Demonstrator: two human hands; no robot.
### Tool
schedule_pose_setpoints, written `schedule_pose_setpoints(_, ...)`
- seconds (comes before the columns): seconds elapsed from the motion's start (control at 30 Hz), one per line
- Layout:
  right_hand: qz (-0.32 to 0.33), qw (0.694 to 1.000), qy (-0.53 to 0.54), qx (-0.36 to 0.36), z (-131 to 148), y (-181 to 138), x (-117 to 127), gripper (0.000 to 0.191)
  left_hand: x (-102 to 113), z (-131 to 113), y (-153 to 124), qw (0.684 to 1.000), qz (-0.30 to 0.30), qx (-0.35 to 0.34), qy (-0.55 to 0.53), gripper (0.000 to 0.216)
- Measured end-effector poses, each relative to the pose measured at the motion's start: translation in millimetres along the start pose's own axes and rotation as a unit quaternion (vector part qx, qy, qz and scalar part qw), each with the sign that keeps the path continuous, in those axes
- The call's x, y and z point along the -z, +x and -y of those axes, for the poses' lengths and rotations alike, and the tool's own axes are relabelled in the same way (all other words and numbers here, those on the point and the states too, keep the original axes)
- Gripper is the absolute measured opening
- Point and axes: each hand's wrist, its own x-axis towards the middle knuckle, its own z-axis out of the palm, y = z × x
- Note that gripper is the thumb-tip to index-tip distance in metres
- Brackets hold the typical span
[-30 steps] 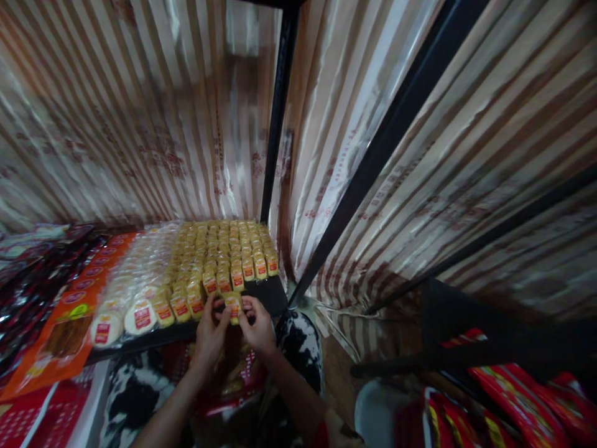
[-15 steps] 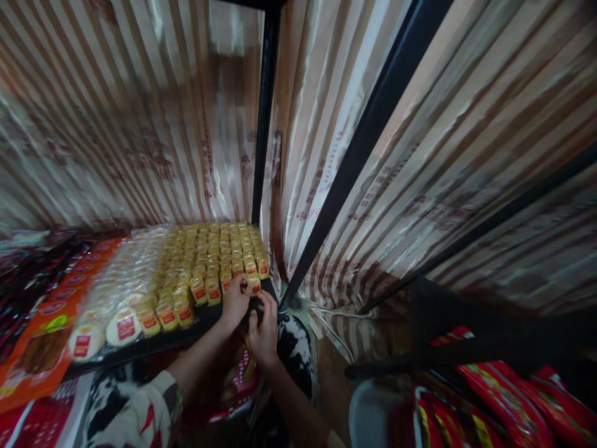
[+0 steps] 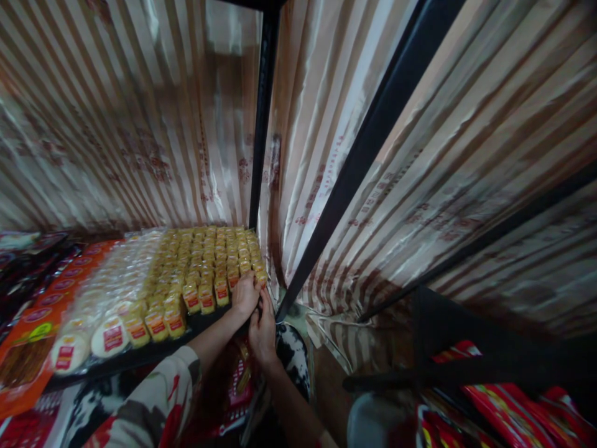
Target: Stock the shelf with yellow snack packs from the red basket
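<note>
Rows of small yellow packets with red labels fill the right end of a black shelf. My left hand is closed on a yellow packet at the shelf's front right corner, its patterned sleeve reaching in from the lower left. My right hand sits just below and to the right, fingers held together and pointing up against the shelf edge beside my left hand. What they grip is hidden. A red printed bag lies below, between my arms.
Round white packs and orange packets lie left of the yellow rows. A black upright post and a slanted black bar frame the corner. Striped shiny curtain hangs behind. Red packets lie lower right beside a pale round container.
Both hands moved right and farther in, from the shelf's front middle to its right corner, with a yellow packet. The view shifted left, and my sleeve came into view.
</note>
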Motion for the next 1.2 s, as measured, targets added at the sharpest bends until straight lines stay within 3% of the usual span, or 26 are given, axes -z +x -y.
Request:
schedule_pose_setpoints(0.23, 0.002, 1.000, -0.001, 0.011, -21, 3, -5, 0.065, -5, -2, 3, 1.000, 0.005, 0.001, -0.011, 0.022)
schedule_pose_setpoints(0.57, -0.023, 0.998, -0.034, 0.052, -24, 14, -11, 0.064, -7, 2, -4, 0.997, -0.014, 0.006, -0.072, 0.022)
schedule_pose_setpoints(0.8, 0.028, 0.998, -0.030, 0.050, -29, 13, -9, 0.059, -12, 16, -12, 0.998, -0.013, -0.004, -0.064, 0.023)
schedule_pose_setpoints(0.97, 0.045, 0.998, -0.033, 0.029, -25, 6, -8, 0.052, -7, 31, -40, 0.993, -0.037, 0.002, -0.110, 0.024)
schedule_pose_setpoints(1.2, 0.032, 0.995, -0.084, 0.049, -3, 8, -8, 0.044, 11, 69, -107, 0.985, -0.041, -0.002, -0.167, 0.025)
